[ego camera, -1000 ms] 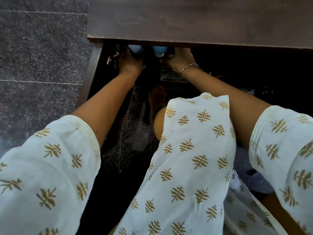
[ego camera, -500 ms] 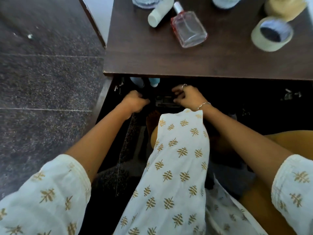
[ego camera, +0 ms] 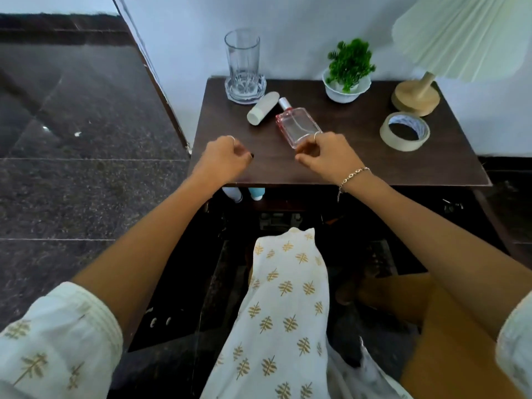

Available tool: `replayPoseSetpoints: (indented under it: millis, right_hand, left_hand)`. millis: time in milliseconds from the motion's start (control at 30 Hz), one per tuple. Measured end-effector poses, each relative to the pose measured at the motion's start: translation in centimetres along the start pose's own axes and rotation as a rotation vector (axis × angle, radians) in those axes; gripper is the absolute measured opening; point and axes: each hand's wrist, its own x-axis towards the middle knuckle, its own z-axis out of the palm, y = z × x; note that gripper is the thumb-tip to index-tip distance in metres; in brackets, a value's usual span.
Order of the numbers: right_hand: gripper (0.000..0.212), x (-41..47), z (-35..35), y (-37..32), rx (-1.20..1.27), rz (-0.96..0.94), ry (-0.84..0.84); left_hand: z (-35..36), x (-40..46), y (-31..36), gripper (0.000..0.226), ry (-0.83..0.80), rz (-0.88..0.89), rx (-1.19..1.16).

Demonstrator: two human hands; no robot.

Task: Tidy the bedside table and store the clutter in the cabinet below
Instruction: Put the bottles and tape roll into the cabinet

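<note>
With both the left hand (ego camera: 226, 156) and the right hand (ego camera: 325, 155) loosely curled and holding nothing, the glass perfume bottle (ego camera: 298, 126), lying flat on the surface (ego camera: 359, 162) beside the right hand, is probably smooth and fragile and should be gripped across its flat sides.

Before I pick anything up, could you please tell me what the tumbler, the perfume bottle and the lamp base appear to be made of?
The tumbler looks like clear cut glass: see-through, with ribbed facets. The perfume bottle seems to be clear, pink-tinted glass with a shiny metallic-looking collar, though clear plastic cannot be ruled out. The lamp base looks like pale, matt, unpainted wood, judging by its even tan colour.
</note>
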Motion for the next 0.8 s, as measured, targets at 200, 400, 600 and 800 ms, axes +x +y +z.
replayPoseSetpoints:
  millis: [200,400,600,800]
  right_hand:
    - [0.058,7.3,0.8,1.2,-0.103,0.194,0.072]
    - [0.108,11.0,2.2,1.5,-0.237,0.391,-0.079]
    - [0.101,11.7,2.2,1.1,-0.228,0.391,-0.135]
    - [0.086,6.9,-0.5,2.4,0.156,0.488,-0.114]
  left_hand:
    - [1.2,6.1,2.5,0.037,0.156,0.040,-0.004]
    - [2.2,11.0,3.7,0.039,0.168,0.012,0.112]
    - [2.7,13.5,5.0,0.039,0.108,0.048,0.246]
    - [3.4,12.7,6.2,0.034,0.090,0.074,0.352]
